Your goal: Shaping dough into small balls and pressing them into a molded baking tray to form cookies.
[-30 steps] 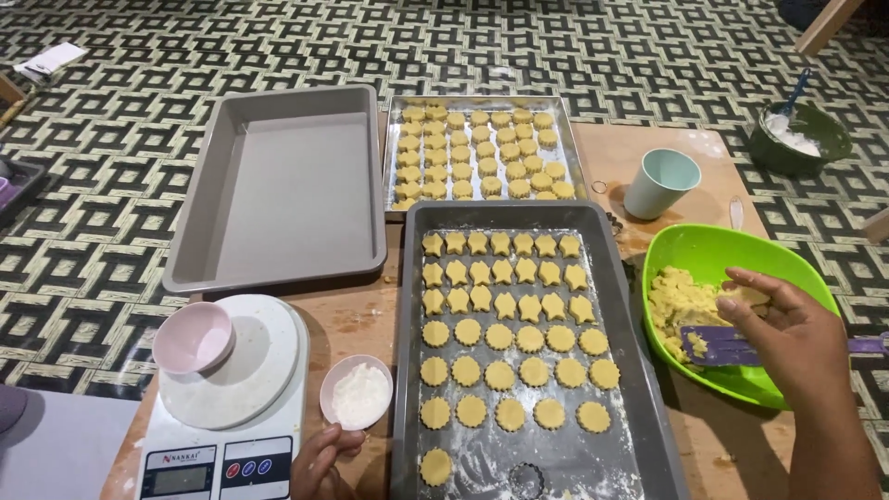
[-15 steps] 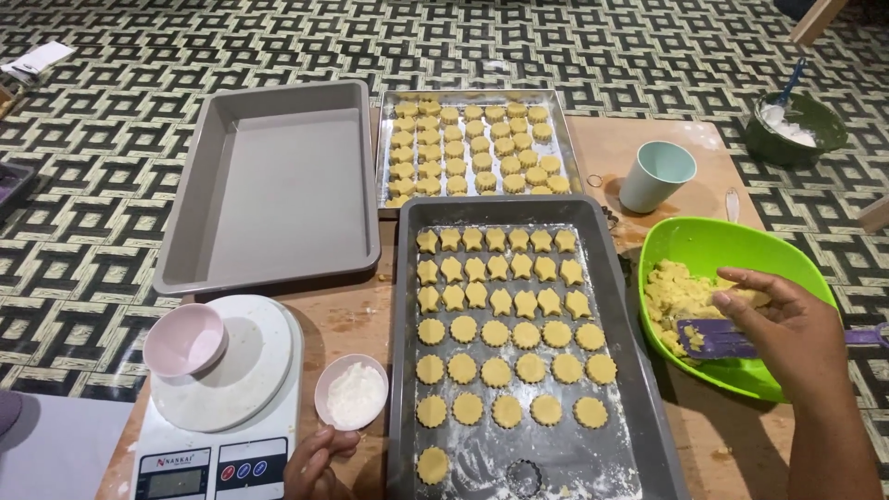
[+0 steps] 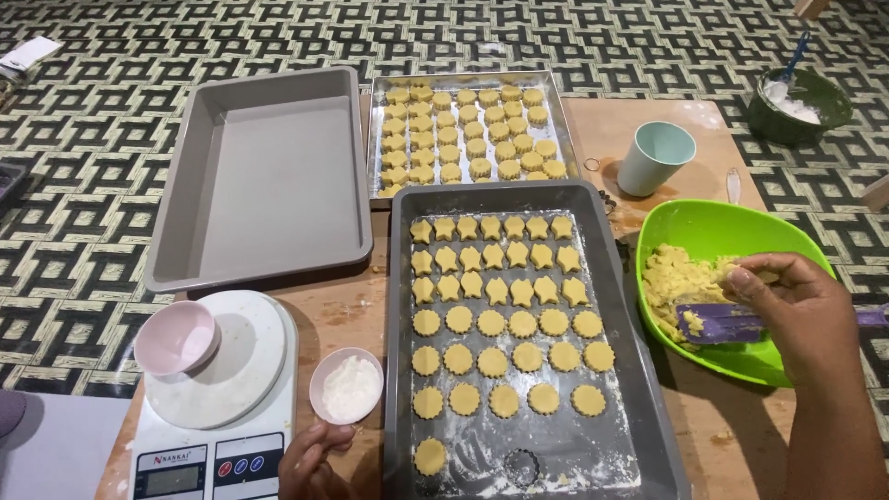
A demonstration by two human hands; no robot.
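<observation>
Partly cut off at the bottom edge, the left hand [image 3: 310,463] is seen beside a small flour dish [image 3: 346,385]; its grip cannot be told. At right, dough [image 3: 681,281] in the green bowl [image 3: 704,227] is pinched by the right hand [image 3: 796,310], half hiding a purple spatula [image 3: 718,323].

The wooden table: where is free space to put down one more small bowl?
Bare wood lies on the table between the silver cookie tray and the mint cup, and below the green bowl. The front-left is crowded by the scale and flour dish.
</observation>
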